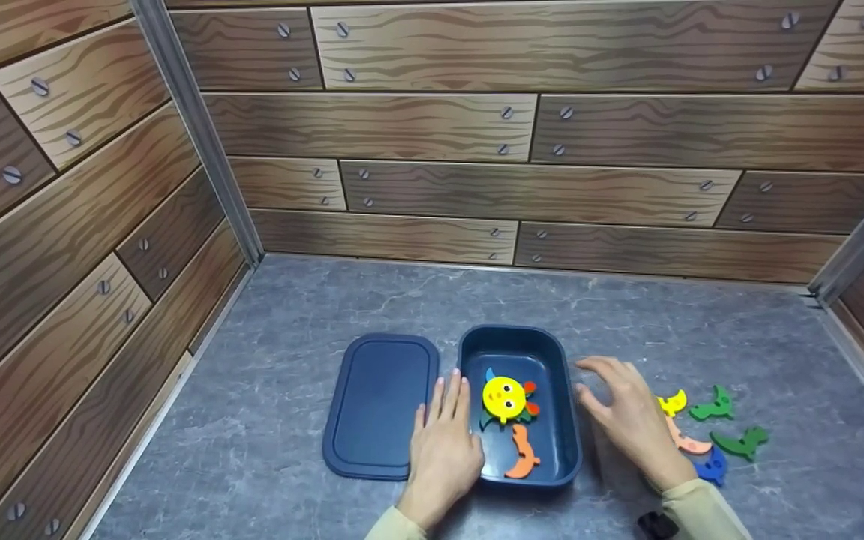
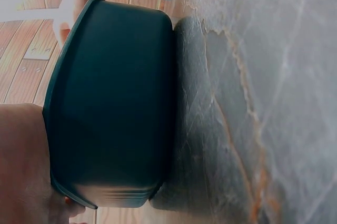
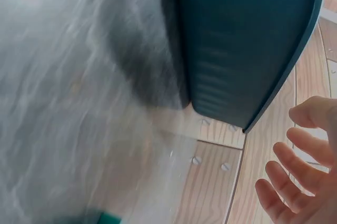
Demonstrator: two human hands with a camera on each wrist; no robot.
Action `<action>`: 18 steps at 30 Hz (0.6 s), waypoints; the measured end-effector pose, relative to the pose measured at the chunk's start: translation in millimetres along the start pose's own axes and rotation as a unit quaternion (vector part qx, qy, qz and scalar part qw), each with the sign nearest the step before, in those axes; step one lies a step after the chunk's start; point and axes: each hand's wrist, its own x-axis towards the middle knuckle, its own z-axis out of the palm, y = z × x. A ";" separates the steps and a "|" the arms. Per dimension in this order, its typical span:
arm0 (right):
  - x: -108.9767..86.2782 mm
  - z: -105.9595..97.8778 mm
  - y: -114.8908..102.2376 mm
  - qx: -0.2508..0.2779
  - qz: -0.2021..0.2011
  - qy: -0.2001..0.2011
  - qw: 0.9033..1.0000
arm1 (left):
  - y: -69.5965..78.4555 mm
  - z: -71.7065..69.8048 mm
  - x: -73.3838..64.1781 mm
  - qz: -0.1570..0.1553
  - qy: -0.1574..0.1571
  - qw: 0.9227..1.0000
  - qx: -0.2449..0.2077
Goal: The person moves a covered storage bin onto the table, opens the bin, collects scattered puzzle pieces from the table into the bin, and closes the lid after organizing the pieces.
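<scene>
A dark blue rectangular box [image 1: 514, 358] stands uncovered on the table. Inside it lie a yellow round piece with a smiley face [image 1: 505, 396], with blue, red and green parts showing around it, and an orange curved piece [image 1: 523, 454]. My left hand [image 1: 443, 450] rests along the box's left rim with its fingers straight. Just right of the box, my right hand [image 1: 631, 412] hovers with loosely bent fingers, holding nothing. In the right wrist view its fingers [image 3: 295, 163] are spread apart from the box wall [image 3: 242, 45].
The dark blue lid [image 1: 383, 405] lies flat left of the box, partly under the left hand in view. Right of the right hand lie a yellow piece [image 1: 673, 403], green pieces [image 1: 743, 442], a pink piece [image 1: 691, 441] and a blue piece [image 1: 713, 466]. Wood-patterned walls [image 1: 432, 127] enclose the table.
</scene>
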 end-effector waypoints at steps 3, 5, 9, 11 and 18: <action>-1.9 -2.7 6.5 -0.011 0.000 0.004 1.000 | 0.1 -0.5 -0.2 0.003 0.001 1.000 0.001; -3.2 -4.4 10.6 -0.023 0.000 0.009 1.000 | 0.0 -0.6 -0.1 0.005 0.002 1.000 0.001; -6.2 -8.1 19.6 -0.049 0.008 0.018 0.999 | -0.1 -0.6 -0.1 0.007 0.006 1.000 -0.002; -8.6 -9.5 24.7 -0.064 0.017 0.018 0.998 | -0.1 -0.5 -0.3 0.006 0.004 1.000 -0.003; -14.7 -13.3 44.4 -0.098 0.062 -0.013 0.993 | 0.2 0.2 0.0 0.000 0.002 1.000 -0.006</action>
